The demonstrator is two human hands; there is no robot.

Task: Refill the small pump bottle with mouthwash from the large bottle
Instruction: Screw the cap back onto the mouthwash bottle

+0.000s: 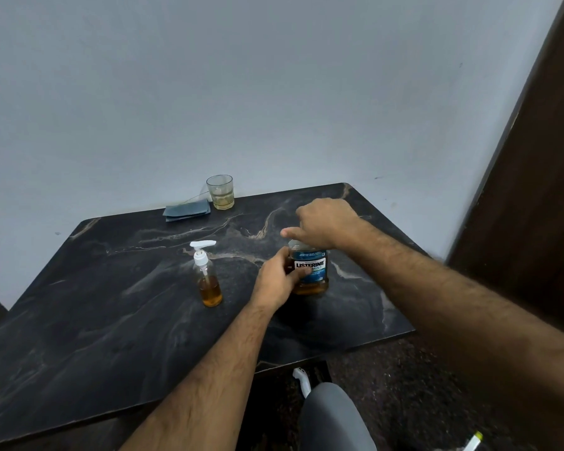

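The large mouthwash bottle (pixel 312 271) stands upright on the dark marble table (pixel 111 320), with a blue label and amber liquid in its lower part. My left hand (pixel 279 281) grips its left side. My right hand (pixel 323 224) is closed over its top, hiding the cap. The small pump bottle (pixel 207 278) stands upright to the left, apart from both hands. It is clear, has a white pump head screwed on, and holds amber liquid to about a third.
A drinking glass (pixel 221 192) with a little pale liquid stands at the table's far edge by the wall. A folded blue-grey cloth (pixel 187 212) lies beside it. A grey-clad knee (pixel 334 415) shows below the table's near edge.
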